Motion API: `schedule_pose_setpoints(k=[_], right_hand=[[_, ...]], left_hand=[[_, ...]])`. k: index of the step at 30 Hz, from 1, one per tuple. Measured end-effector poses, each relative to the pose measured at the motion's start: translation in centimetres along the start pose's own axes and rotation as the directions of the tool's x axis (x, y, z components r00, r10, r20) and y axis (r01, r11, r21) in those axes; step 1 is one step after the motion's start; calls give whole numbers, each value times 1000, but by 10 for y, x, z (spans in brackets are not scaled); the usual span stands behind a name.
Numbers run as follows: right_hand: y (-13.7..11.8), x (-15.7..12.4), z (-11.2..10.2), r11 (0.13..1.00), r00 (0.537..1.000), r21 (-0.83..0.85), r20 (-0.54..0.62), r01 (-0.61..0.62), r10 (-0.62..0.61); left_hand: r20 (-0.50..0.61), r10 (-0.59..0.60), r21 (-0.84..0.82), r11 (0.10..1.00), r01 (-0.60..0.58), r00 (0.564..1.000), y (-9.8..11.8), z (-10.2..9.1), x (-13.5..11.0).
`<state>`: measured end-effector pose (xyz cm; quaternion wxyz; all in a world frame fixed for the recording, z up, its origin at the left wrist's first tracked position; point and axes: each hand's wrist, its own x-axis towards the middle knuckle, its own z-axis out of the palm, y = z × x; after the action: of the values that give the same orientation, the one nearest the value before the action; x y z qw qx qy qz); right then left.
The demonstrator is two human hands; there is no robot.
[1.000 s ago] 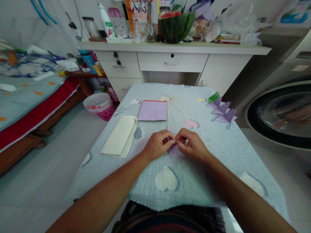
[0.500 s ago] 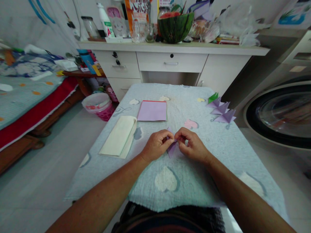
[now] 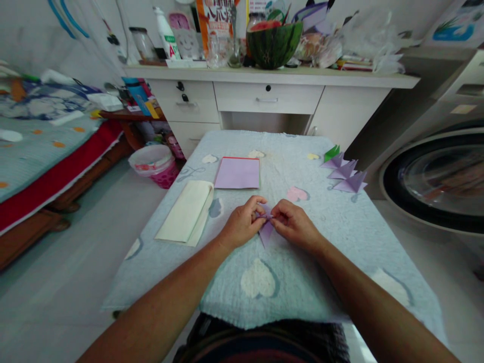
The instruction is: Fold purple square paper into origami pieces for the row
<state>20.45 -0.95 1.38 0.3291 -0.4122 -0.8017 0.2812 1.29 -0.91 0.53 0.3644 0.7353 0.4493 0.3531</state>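
Observation:
My left hand (image 3: 242,223) and my right hand (image 3: 294,224) meet over the middle of the table (image 3: 310,282), both pinching a small folded purple paper piece (image 3: 265,231). Its pointed lower end sticks out below my fingers and rests on the light blue cloth. The upper part of the paper is hidden by my fingertips. A stack of purple square sheets (image 3: 238,172) lies just beyond my hands.
A folded cream sheet (image 3: 186,212) lies at the left of the table. Three folded purple pieces (image 3: 346,174) and a green one (image 3: 332,152) sit at the right edge. A desk with drawers (image 3: 266,98), a bed (image 3: 41,146), a pink bin (image 3: 155,164) and a washing machine (image 3: 434,176) surround the table.
My fingers have shifted on the purple paper: the left thumb and fingers have risen over its top, and the right hand has flattened and moved slightly left. The paper stays in place.

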Motion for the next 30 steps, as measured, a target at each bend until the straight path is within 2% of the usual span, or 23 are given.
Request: schedule_pose_setpoints(k=[4,7,10,13,19,22,24,26,28,30], right_hand=[[2,1,0,990,996,121,-41,-71,76],[3,1,-1,946,984,285,-45,-154,174],[3,2,-3,882,970,427,-40,-202,241],[0,3,-4,849,964,487,-53,-204,262],[-8,1,-8,772,959,599,-25,-212,283],[-10,-1,-14,785,977,594,13,-178,212],[-9,-2,-19,824,986,550,-6,-136,167],[-8,-2,-23,890,989,451,-82,-70,120],[-7,-2,-25,954,989,301,-147,13,33],[-8,-1,-23,981,989,177,-132,84,-61]], left_hand=[[-75,-20,-79,997,14,997,-1,-1,1],[-130,-17,-95,995,4,991,-5,-1,2],[-84,-40,-127,991,29,996,-8,-2,3],[-47,-51,-183,982,41,998,-9,-3,3],[25,-94,-428,899,95,995,-4,-3,2],[60,-138,-540,829,149,989,-1,-2,2],[64,-141,-604,783,151,988,1,-2,3],[86,-130,-668,728,155,988,2,-3,3],[167,-100,-733,652,191,981,3,-3,3],[261,-48,-779,580,240,964,3,-2,3]])
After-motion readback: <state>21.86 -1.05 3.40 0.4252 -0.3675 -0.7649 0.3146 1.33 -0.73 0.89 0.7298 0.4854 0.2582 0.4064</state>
